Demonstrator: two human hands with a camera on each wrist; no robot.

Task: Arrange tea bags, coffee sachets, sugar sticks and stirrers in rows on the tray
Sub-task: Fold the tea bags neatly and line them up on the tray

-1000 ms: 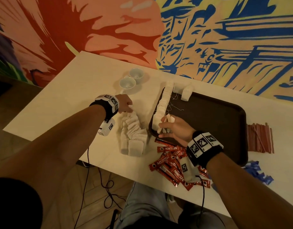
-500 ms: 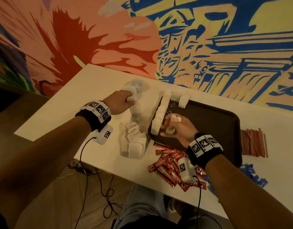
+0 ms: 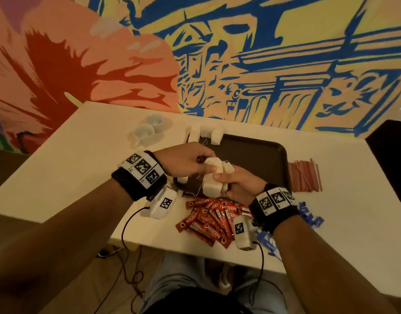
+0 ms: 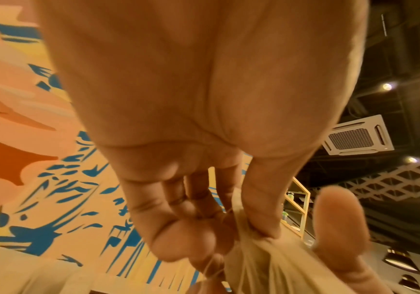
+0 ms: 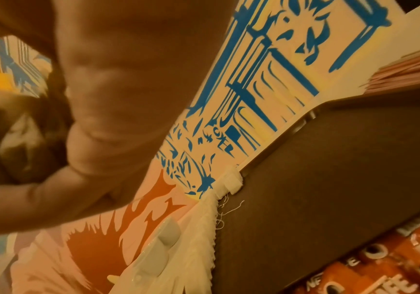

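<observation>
Both hands [image 3: 214, 175] pinch soft, crumpled white tea bags [image 3: 212, 181] over the smooth dark tray [image 3: 258, 157].

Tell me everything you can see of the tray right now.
The tray is dark brown and rectangular, with rounded corners and a raised rim; it looks like plastic. It lies flat on the table. White tea bags line its far-left corner and left edge, some resting on the rim, loose strings trailing inside. Most of its floor is bare. Both hands hold tea bags above its near-left part, hiding that part.
</observation>
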